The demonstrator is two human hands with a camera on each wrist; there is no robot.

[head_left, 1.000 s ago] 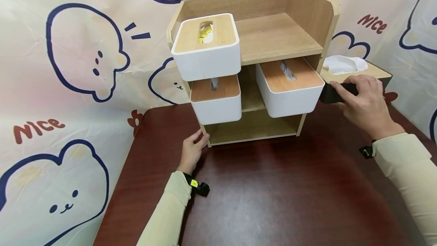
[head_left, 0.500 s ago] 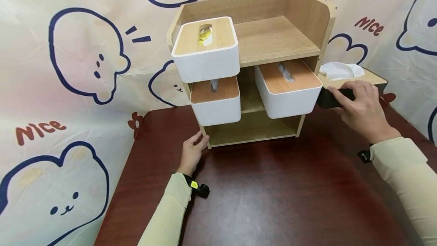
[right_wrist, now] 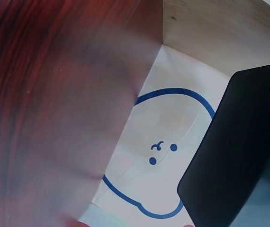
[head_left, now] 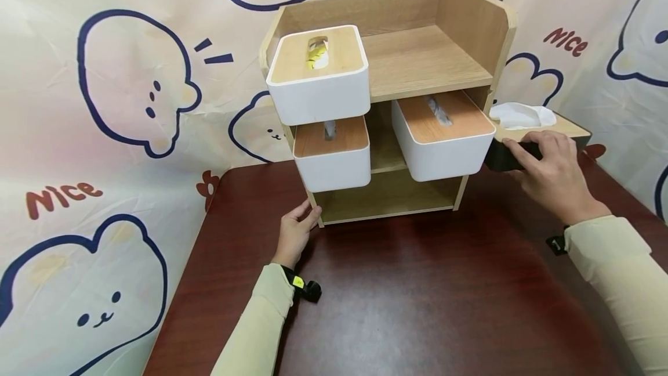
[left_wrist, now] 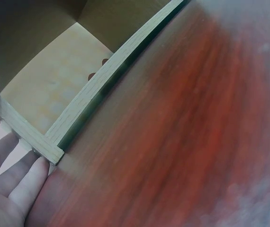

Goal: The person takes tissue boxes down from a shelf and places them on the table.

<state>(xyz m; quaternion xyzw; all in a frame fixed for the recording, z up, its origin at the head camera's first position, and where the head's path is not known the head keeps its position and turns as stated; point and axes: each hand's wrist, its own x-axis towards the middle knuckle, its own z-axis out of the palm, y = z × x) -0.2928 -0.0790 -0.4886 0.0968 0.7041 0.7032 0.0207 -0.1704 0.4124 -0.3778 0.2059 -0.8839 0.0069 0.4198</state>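
Note:
A wooden desktop shelf stands on the dark red table. My left hand grips the lower front edge of its left side panel, thumb inside and fingers outside. To the right of the shelf, my right hand holds a black tissue box with a light wooden lid and white tissue poking out. Its dark side shows in the right wrist view, seemingly raised off the table. White tissue boxes with wooden lids sit on the shelf: one top left, one mid left, one mid right.
The table stretches out in front of the shelf. Cartoon-printed cloth hangs behind and along both sides. The shelf's bottom level holds nothing that I can see. The three white boxes jut out past the shelf's front edge.
My right hand and the black tissue box have come slightly down and a little left. My left hand keeps its grip on the shelf. The head view has shifted slightly.

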